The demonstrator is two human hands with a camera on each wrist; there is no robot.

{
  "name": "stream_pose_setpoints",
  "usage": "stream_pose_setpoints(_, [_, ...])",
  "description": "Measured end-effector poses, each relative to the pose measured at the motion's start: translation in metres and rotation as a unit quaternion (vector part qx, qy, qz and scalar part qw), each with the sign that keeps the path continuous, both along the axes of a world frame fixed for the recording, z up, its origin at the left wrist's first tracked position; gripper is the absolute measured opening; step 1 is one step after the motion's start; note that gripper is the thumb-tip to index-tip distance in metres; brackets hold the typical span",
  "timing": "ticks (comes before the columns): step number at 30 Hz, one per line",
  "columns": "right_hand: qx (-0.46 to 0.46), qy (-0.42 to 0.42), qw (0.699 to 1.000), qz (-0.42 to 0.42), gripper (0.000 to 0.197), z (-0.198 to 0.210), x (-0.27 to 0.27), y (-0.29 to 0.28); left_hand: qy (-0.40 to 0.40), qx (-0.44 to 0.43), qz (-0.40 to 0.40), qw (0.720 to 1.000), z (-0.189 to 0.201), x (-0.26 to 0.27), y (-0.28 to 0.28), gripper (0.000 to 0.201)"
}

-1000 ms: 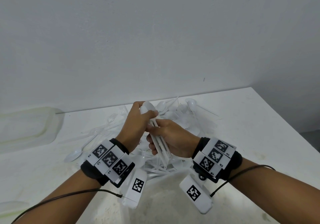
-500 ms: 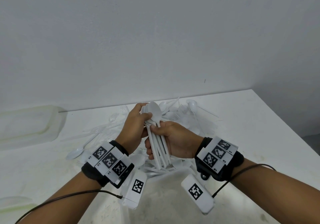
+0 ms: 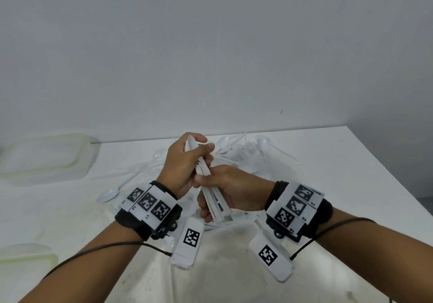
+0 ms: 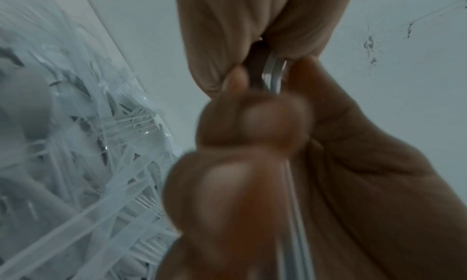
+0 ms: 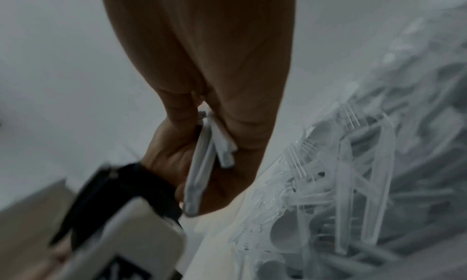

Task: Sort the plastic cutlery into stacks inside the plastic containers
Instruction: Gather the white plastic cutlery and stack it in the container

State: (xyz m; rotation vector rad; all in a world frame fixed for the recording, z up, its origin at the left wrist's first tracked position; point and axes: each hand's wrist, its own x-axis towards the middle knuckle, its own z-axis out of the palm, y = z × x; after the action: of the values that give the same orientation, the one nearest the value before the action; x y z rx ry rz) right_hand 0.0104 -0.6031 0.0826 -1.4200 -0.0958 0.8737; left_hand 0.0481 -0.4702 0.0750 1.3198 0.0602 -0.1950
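Left hand (image 4: 341, 174) fills lower frame, blurred, fingers (image 4: 255, 120) curled round a bundle of white plastic handles (image 4: 274, 74); only the bundle's thin edges show between the fingers; right hand (image 4: 252, 24) comes in from the top, fingertips meeting the same bundle; loose heap of clear and white cutlery (image 4: 88, 164) at left, fork tines visible; pale scuffed wall (image 4: 404, 44) behind.

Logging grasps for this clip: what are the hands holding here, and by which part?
Both hold one bundle of white spoons: the left hand grips the bowl end, the right hand the handles mid-length.
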Motion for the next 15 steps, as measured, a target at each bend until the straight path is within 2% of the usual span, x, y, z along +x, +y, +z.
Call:
stream_pose_setpoints(3, [-0.063,-0.102,0.992,-0.028,0.014,-0.003,-0.006,0.004,-0.042,0.023,0.064,0.997,0.001,-0.002,0.0,0.023])
stream_pose_setpoints(6, [-0.073,-0.136,0.988,-0.024,0.015,-0.004,-0.01,0.004,-0.069,0.032,0.088,0.993,0.003,-0.011,-0.002,0.03])
stream_pose_setpoints(12, [-0.001,-0.054,0.998,0.023,0.016,0.002,-0.018,-0.004,-0.012,-0.118,0.069,0.991,0.007,-0.025,0.004,0.03])
stream_pose_setpoints(15, [-0.013,-0.068,0.997,0.029,0.017,0.0,-0.027,-0.001,-0.023,-0.092,0.089,0.992,0.005,-0.034,0.003,0.019])
